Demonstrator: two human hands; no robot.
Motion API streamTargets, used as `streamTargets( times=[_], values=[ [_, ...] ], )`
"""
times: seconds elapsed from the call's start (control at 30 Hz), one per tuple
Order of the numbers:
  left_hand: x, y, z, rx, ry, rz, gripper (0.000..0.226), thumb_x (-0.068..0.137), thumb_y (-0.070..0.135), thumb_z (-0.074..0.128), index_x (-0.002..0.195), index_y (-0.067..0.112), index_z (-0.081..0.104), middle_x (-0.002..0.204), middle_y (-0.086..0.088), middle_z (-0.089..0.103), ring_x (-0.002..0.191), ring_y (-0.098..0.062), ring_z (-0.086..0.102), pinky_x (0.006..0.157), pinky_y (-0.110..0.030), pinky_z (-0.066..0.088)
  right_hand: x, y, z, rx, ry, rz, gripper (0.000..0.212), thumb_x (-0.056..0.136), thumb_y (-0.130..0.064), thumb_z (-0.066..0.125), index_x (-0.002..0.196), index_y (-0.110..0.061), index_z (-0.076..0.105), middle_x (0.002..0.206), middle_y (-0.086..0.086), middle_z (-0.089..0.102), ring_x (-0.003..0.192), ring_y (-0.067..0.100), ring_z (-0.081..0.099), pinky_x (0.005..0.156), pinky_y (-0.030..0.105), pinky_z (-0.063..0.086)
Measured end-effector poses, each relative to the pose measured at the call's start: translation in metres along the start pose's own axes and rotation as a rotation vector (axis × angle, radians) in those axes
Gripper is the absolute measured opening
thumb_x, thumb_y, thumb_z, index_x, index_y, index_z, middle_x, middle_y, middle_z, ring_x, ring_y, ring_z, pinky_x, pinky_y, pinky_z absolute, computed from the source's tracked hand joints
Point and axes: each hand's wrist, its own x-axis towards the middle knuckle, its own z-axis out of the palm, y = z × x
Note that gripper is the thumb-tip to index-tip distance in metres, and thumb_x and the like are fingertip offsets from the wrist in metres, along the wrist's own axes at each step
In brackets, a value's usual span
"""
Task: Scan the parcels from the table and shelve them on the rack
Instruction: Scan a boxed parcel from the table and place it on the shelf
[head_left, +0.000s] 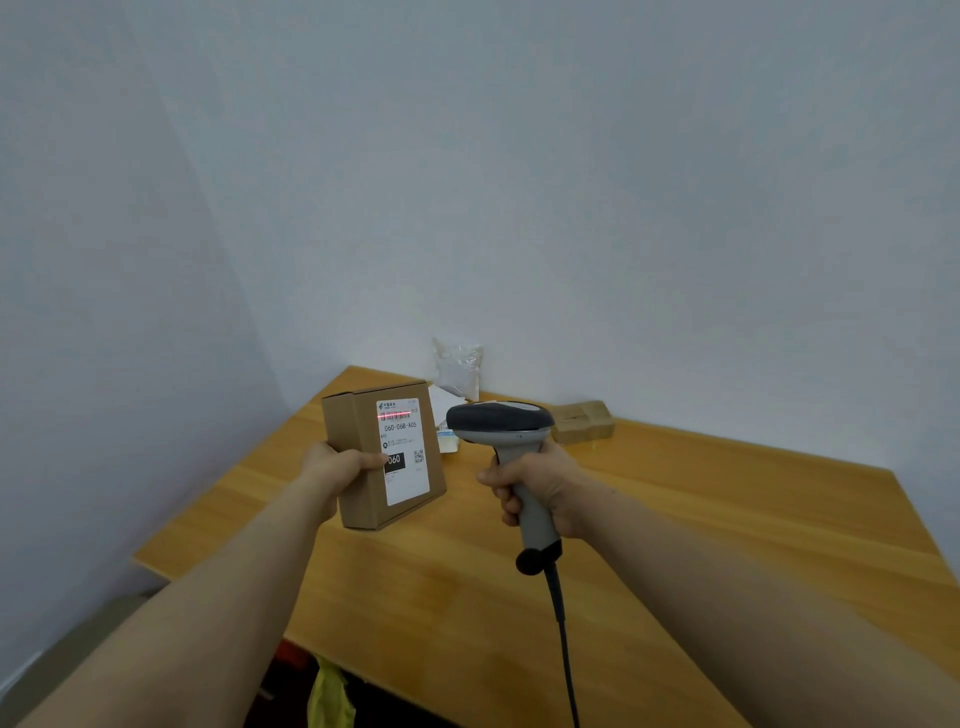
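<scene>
This is a plain back-room corner used for handling parcels. 2 bare pale walls (571, 182) meet at about 11 o'clock, behind a wooden table (727, 519). A corded handheld barcode scanner (511, 447) at 12 o'clock casts a red line across the shipping label (405, 452) on a cardboard box (358, 431) at 11 o'clock. More parcels lie against the far wall: a white plastic bag (457, 364) at 12 o'clock and a brown taped packet (582, 421) at 1 o'clock.

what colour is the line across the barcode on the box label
Red: a thin scan line crosses the barcode atop the white label, seen in the head view.
</scene>
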Motion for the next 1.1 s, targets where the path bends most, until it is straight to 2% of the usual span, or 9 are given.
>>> streamTargets(
  times=[0.57, 0.63, 0.73, 0.8, 0.87, 0.93, 1.0, 1.03, 1.1],
  values=[
    [-0.029, 0.0, -0.01, -0.065, 0.029, 0.046, 0.035, 0.073, 0.001, 0.078, 0.101, 0.008, 0.058, 0.105, -0.012, 0.066, 0.091, -0.028, 0.062, 0.08, -0.04, 0.049, -0.019, -0.004, 0.004, -0.034, -0.042, -0.03, 0.017, 0.079, -0.004, 0.073, 0.069, -0.008, 0.06, 0.052, 0.003, 0.055, 0.043, 0.012, 0.049, 0.051, 0.027, 0.05],
    [-0.047, -0.003, -0.014, -0.103, 0.035, 0.042, 0.036, 0.074, 0.006, 0.079, 0.103, 0.008, 0.057, 0.106, -0.011, 0.066, 0.094, -0.028, 0.063, 0.08, -0.038, 0.05, -0.023, -0.005, 0.006, 0.009, -0.059, -0.051, 0.016, 0.076, -0.002, 0.076, 0.074, -0.008, 0.061, 0.053, 0.003, 0.056, 0.044, 0.013, 0.049, 0.051, 0.027, 0.051],
    [-0.079, -0.012, -0.029, -0.208, 0.056, 0.012, 0.042, 0.078, 0.018, 0.076, 0.113, 0.008, 0.057, 0.101, -0.007, 0.069, 0.087, -0.022, 0.064, 0.065, -0.032, 0.049, -0.026, -0.004, 0.012, 0.079, -0.054, -0.065, 0.021, 0.073, 0.001, 0.079, 0.084, -0.005, 0.063, 0.057, 0.005, 0.06, 0.047, 0.015, 0.053, 0.053, 0.028, 0.052],
    [-0.101, -0.022, -0.043, -0.264, 0.069, -0.011, 0.042, 0.08, 0.026, 0.072, 0.116, 0.009, 0.059, 0.1, -0.007, 0.071, 0.087, -0.021, 0.064, 0.063, -0.032, 0.048, -0.027, 0.001, 0.022, 0.069, -0.033, -0.065, 0.024, 0.074, 0.001, 0.078, 0.093, -0.009, 0.066, 0.066, 0.006, 0.065, 0.056, 0.016, 0.059, 0.053, 0.028, 0.052],
    [-0.12, -0.034, -0.057, -0.301, 0.071, -0.024, 0.035, 0.084, 0.031, 0.067, 0.112, 0.01, 0.063, 0.087, -0.003, 0.074, 0.081, -0.02, 0.065, 0.063, -0.032, 0.048, -0.031, 0.01, 0.036, 0.026, -0.019, -0.053, 0.027, 0.074, -0.002, 0.078, 0.096, -0.013, 0.069, 0.074, 0.006, 0.066, 0.065, 0.016, 0.06, 0.052, 0.028, 0.05],
    [-0.138, -0.05, -0.069, -0.329, 0.068, -0.029, 0.03, 0.087, 0.035, 0.062, 0.105, 0.012, 0.068, 0.078, -0.001, 0.075, 0.081, -0.021, 0.066, 0.068, -0.034, 0.05, -0.038, 0.023, 0.051, -0.015, -0.036, -0.026, 0.026, 0.073, -0.006, 0.08, 0.094, -0.013, 0.067, 0.077, 0.005, 0.064, 0.068, 0.016, 0.057, 0.051, 0.028, 0.049],
    [-0.155, -0.064, -0.08, -0.371, 0.075, -0.044, 0.035, 0.089, 0.038, 0.059, 0.109, 0.012, 0.069, 0.094, -0.008, 0.075, 0.097, -0.029, 0.066, 0.09, -0.042, 0.051, -0.049, 0.035, 0.069, -0.051, -0.082, -0.008, 0.029, 0.071, -0.011, 0.084, 0.092, -0.012, 0.064, 0.082, 0.005, 0.065, 0.073, 0.017, 0.059, 0.052, 0.029, 0.049],
    [-0.164, -0.069, -0.086, -0.398, 0.074, -0.053, 0.039, 0.089, 0.039, 0.058, 0.114, 0.011, 0.068, 0.105, -0.012, 0.072, 0.107, -0.033, 0.063, 0.1, -0.046, 0.045, -0.055, 0.04, 0.077, -0.061, -0.1, 0.0, 0.031, 0.069, -0.013, 0.085, 0.091, -0.012, 0.063, 0.085, 0.005, 0.067, 0.076, 0.019, 0.061, 0.052, 0.029, 0.049],
    [-0.179, -0.082, -0.099, -0.444, 0.066, -0.062, 0.044, 0.09, 0.039, 0.056, 0.12, 0.009, 0.065, 0.119, -0.017, 0.066, 0.118, -0.038, 0.057, 0.109, -0.049, 0.037, -0.068, 0.048, 0.093, -0.075, -0.123, 0.014, 0.031, 0.067, -0.014, 0.086, 0.088, -0.012, 0.064, 0.085, 0.006, 0.068, 0.077, 0.02, 0.062, 0.05, 0.028, 0.048]
  ],
)
